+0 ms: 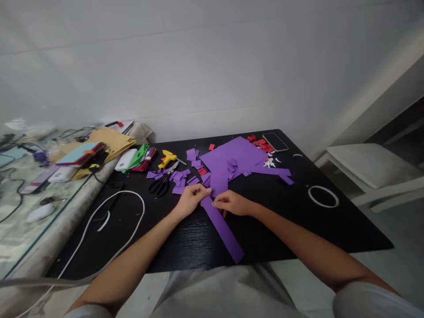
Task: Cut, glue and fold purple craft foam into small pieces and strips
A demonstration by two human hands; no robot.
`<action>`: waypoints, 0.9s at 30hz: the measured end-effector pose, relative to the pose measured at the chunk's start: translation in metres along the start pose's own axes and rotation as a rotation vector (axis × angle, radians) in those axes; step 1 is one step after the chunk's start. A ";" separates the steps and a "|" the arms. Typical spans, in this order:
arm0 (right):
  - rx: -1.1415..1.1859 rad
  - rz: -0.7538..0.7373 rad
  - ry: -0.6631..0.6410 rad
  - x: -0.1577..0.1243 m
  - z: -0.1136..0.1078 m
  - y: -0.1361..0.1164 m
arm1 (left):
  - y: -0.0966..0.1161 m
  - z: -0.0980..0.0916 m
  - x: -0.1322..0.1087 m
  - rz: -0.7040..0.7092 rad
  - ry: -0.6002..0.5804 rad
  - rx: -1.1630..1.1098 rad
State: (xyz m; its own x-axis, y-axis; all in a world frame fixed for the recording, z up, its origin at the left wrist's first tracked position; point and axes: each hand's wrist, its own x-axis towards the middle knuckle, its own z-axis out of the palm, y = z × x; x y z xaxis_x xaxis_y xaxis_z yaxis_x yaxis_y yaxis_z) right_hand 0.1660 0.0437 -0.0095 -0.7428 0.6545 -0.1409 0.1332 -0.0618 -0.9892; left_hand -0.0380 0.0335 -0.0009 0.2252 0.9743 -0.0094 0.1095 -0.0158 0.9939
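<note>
A long purple paper strip (223, 229) lies across the black table (347, 229), running from its front edge up to my hands. My left hand (192, 198) pinches the strip's upper end with curled fingers. My right hand (232, 204) presses and pinches the same strip just to the right. Beyond them lies a large purple paper sheet (233, 157) with several small purple cut pieces (180, 179) scattered to its left.
Black scissors (160, 184) and a yellow glue gun (168, 158) lie left of the scraps. A phone (274, 141), red scraps (261, 143) and a white ring (323, 196) are on the right. A white cable (109, 221) loops at left. Paper stacks (109, 143) sit beyond.
</note>
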 end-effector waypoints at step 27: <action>0.044 0.027 -0.004 -0.001 0.001 0.002 | -0.001 -0.053 0.028 -0.145 0.403 -0.552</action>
State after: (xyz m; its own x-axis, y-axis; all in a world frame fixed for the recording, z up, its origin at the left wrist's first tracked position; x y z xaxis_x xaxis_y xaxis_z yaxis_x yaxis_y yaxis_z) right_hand 0.1663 0.0421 -0.0117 -0.7423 0.6487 -0.1679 0.1242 -0.1130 -0.9858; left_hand -0.0831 0.0724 0.0032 -0.1428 0.9670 -0.2111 -0.4205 0.1338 0.8974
